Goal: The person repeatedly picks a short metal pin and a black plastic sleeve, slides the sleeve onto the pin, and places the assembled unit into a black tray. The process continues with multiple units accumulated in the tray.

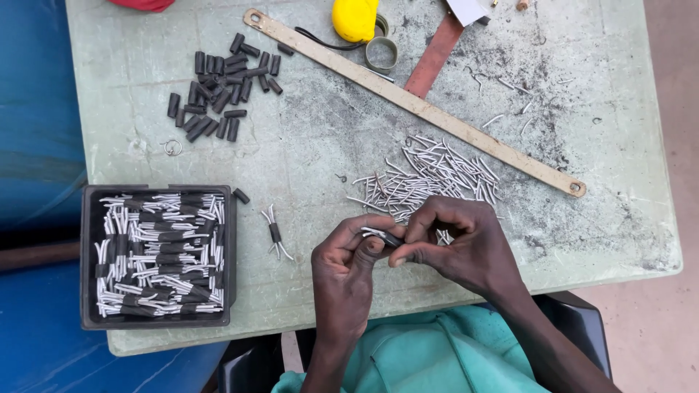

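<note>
My left hand (344, 262) and my right hand (455, 244) meet near the table's front edge, both pinching one small piece (384, 235): thin white wire bits with a short black sleeve. Just behind my hands lies a loose pile of white wire bits (426, 175). A finished bundle (274, 233), white wires through a black sleeve, rests on the table left of my left hand. A black tray (158, 255) at the front left is full of such bundles. A heap of short black sleeves (222, 84) sits at the back left.
The pale green table (328, 131) is scuffed and dusty. A long beige metal strip (415, 102) crosses it diagonally, with a reddish strip (435, 54), a yellow object (354, 18) and a tape roll (381, 51) at the back. A small metal ring (172, 148) lies left.
</note>
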